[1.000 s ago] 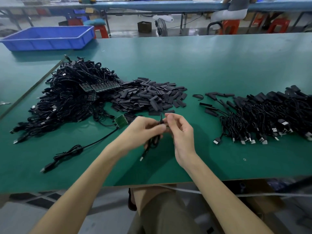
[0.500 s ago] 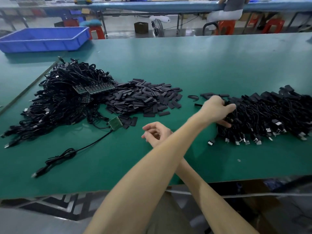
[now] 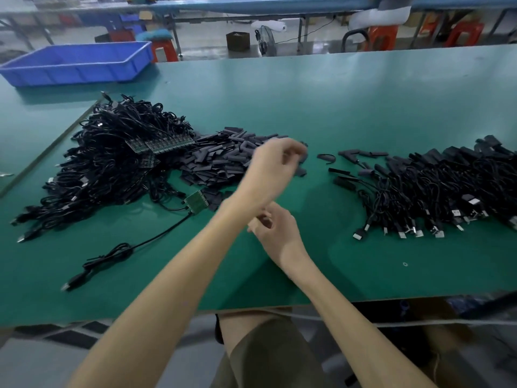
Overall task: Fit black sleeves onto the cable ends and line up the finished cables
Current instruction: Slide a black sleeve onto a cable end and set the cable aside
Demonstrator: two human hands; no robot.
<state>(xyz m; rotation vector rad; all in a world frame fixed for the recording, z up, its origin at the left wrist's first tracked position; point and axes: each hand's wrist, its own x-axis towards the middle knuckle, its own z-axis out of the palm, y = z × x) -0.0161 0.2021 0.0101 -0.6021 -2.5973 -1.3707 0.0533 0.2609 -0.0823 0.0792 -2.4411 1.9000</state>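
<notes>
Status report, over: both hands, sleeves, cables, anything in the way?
Left hand blurred above heap of flat black sleeves, grip unclear. Right hand loosely curled, empty. Finished black cables lined up right, unsleeved black tangle left. Nothing in the way.

soft, even, fairly bright light from above. pale sheen across the far part of the table (image 3: 349, 88); diffuse shadow on it beneath the forearms and along the front of the blue tray (image 3: 75, 63). heavy motion blur on the left hand (image 3: 275, 163), fingers smeared; milder blur on the right hand (image 3: 279, 233). slightly soft overall, black cable piles (image 3: 112, 169) merging into dark masses with little detail. wide-angle bowing along the table's edges, hazy background benches.
</notes>
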